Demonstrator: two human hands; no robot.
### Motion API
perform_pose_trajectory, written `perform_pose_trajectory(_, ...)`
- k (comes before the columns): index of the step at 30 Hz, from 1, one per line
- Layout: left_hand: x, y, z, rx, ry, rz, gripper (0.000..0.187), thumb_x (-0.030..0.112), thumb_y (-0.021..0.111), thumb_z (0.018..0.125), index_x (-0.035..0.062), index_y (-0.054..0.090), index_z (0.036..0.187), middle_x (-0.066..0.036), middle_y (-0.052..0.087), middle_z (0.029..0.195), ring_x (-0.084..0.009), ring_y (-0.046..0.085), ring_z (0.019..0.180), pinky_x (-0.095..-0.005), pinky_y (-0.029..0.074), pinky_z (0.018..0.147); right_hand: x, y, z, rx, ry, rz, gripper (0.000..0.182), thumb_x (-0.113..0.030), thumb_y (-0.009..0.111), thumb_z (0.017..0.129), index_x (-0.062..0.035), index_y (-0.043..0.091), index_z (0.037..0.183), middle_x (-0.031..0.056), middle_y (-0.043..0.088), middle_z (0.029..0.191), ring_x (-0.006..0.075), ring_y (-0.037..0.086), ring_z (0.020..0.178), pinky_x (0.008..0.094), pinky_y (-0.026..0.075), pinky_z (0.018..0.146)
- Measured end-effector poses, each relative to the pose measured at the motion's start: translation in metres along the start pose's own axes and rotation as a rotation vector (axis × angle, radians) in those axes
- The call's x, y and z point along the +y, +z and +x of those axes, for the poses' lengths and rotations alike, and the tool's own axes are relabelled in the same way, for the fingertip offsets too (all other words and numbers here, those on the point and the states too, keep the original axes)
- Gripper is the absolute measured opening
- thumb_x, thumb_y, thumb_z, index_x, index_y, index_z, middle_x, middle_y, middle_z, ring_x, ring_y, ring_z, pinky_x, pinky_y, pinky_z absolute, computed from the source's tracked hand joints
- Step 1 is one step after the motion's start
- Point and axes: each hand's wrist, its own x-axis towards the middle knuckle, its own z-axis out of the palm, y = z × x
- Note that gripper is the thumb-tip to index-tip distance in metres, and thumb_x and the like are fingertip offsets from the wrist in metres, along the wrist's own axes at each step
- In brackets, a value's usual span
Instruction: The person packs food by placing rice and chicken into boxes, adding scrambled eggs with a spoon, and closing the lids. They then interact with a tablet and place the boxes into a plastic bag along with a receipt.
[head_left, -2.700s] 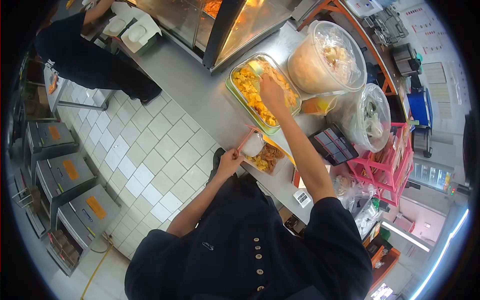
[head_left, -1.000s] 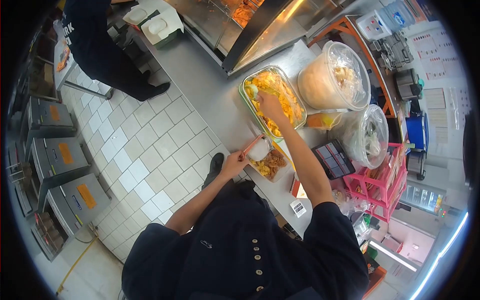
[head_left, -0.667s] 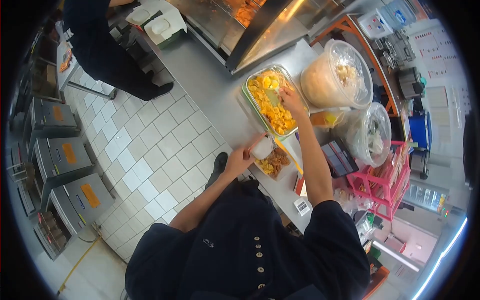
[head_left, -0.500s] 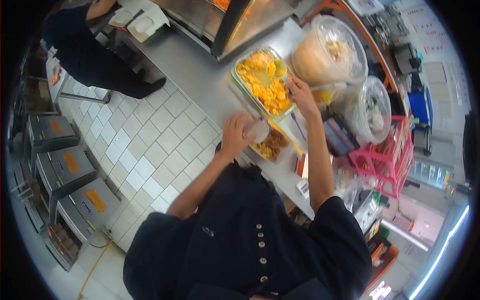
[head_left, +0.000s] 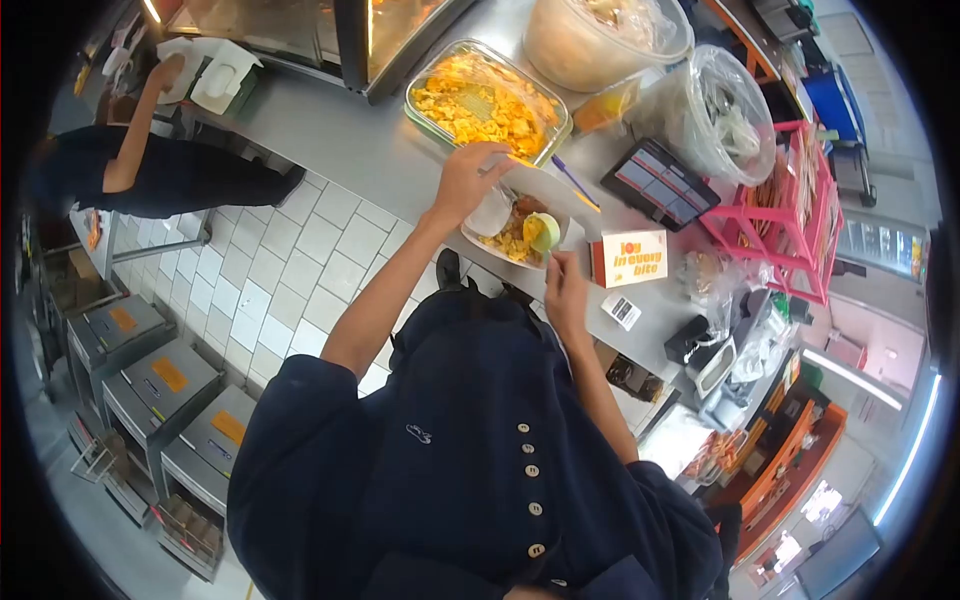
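Observation:
A takeaway box (head_left: 555, 190) with its flap raised stands on the steel counter, holding browned and yellow food. Inside its left part sits a small clear plastic tub (head_left: 490, 213). My left hand (head_left: 468, 185) is at the far left edge of the box, fingers and thumb closed on its rim. My right hand (head_left: 567, 295) grips the handle of a pale green spoon (head_left: 543, 232). The spoon's bowl is over the box, with yellow food at it. Beyond the box lies a clear-walled tray of yellow chopped food (head_left: 485, 100), near my left fingertips.
A purple pen (head_left: 572, 180), a tablet (head_left: 660, 183), and a printed carton (head_left: 630, 258) lie to the right. Lined tubs (head_left: 715, 120) and a pink rack (head_left: 780, 215) stand behind. A co-worker (head_left: 150, 180) is at the far left, near white open boxes (head_left: 225, 78).
My right hand has brought the spoon from the tray to the takeaway box. My left hand has moved from beside the clear tub to the box's far edge. The view has shifted.

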Motion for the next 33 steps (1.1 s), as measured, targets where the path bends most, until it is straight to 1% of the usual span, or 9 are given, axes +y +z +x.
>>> perform_pose_trajectory(4,0.0,0.002,-0.006,-0.033,-0.124,-0.105,0.032,0.03,0.073,0.089,0.0021,0.071,0.104,-0.014,0.072,0.103,-0.0291,0.068,0.097,-0.0376,0.051,0.086,0.01,0.017,-0.003,-0.017,-0.055,-0.312,0.016,-0.016,0.056,0.097,-0.003,0.057,0.106,0.0203,0.064,0.092,0.0412,0.062,0.083,0.0481,0.049,0.07)
perform_pose_trajectory(8,0.002,-0.006,-0.006,-0.067,-0.119,-0.094,0.032,0.028,0.073,0.089,0.0024,0.069,0.108,-0.013,0.072,0.104,-0.024,0.069,0.098,-0.0341,0.052,0.086,-0.009,-0.006,0.001,-0.007,0.044,-0.105,0.015,-0.017,0.058,0.099,-0.0032,0.059,0.103,0.0195,0.065,0.087,0.0404,0.065,0.079,0.0461,0.05,0.068)
perform_pose_trajectory(14,0.013,-0.014,-0.013,-0.118,-0.229,-0.171,0.032,0.028,0.073,0.089,0.0023,0.07,0.109,-0.011,0.073,0.105,-0.0216,0.068,0.098,-0.0327,0.05,0.088,-0.064,-0.064,0.063,0.235,-0.048,0.09,0.012,-0.013,0.057,0.099,-0.0037,0.062,0.103,0.0119,0.063,0.071,0.0199,0.062,0.064,0.0322,0.048,0.063)
perform_pose_trajectory(20,0.002,-0.016,-0.022,-0.178,-0.123,-0.17,0.033,0.029,0.072,0.09,0.0013,0.07,0.108,-0.013,0.072,0.101,-0.0244,0.067,0.094,-0.0345,0.051,0.085,-0.028,-0.059,0.166,0.077,-0.001,-0.133,0.036,-0.037,0.058,0.098,-0.0029,0.069,0.106,0.0207,0.071,0.088,0.0374,0.069,0.081,0.0442,0.051,0.074)
perform_pose_trajectory(24,-0.004,-0.027,-0.034,-0.329,-0.413,-0.245,0.031,0.025,0.071,0.09,0.0003,0.07,0.107,-0.013,0.072,0.103,-0.0227,0.066,0.098,-0.0353,0.048,0.092,-0.019,-0.054,0.129,0.013,0.22,-0.31,0.051,-0.047,0.059,0.094,-0.0022,0.067,0.117,0.0258,0.07,0.1,0.0414,0.067,0.097,0.0471,0.051,0.083)
perform_pose_trajectory(26,-0.011,-0.022,-0.05,-0.316,-0.409,-0.076,0.034,0.025,0.072,0.089,-0.0006,0.068,0.111,-0.014,0.07,0.106,-0.0221,0.065,0.101,-0.0348,0.048,0.094,-0.001,-0.038,0.086,-0.025,0.324,-0.343,0.054,-0.041,0.063,0.093,0.001,0.06,0.128,0.0285,0.066,0.114,0.0433,0.063,0.108,0.0456,0.051,0.09)
perform_pose_trajectory(29,-0.032,-0.001,-0.08,-0.22,-0.42,-0.065,0.041,0.023,0.073,0.087,-0.0018,0.064,0.119,-0.014,0.069,0.111,-0.0207,0.064,0.108,-0.0336,0.048,0.096,0.035,0.005,0.036,-0.036,0.323,-0.084,0.059,-0.031,0.067,0.091,0.0039,0.051,0.136,0.0272,0.064,0.122,0.041,0.061,0.116,0.0435,0.048,0.098)
perform_pose_trajectory(32,-0.075,0.026,-0.098,-0.204,-0.478,-0.253,0.047,0.024,0.074,0.085,-0.0015,0.063,0.123,-0.015,0.069,0.116,-0.0225,0.066,0.108,-0.0332,0.049,0.095,0.066,0.046,0.021,0.11,0.326,0.418,0.059,-0.023,0.069,0.09,0.0059,0.048,0.137,0.0259,0.066,0.118,0.0371,0.062,0.116,0.0416,0.046,0.1)
perform_pose_trajectory(33,-0.084,0.03,-0.097,-0.215,-0.507,-0.327,0.048,0.025,0.075,0.085,-0.0012,0.063,0.124,-0.016,0.069,0.117,-0.0237,0.067,0.106,-0.0332,0.05,0.095,0.078,0.055,0.02,0.213,0.334,0.405,0.054,-0.025,0.07,0.09,0.0089,0.054,0.129,0.0236,0.068,0.114,0.0315,0.064,0.112,0.0382,0.045,0.099)
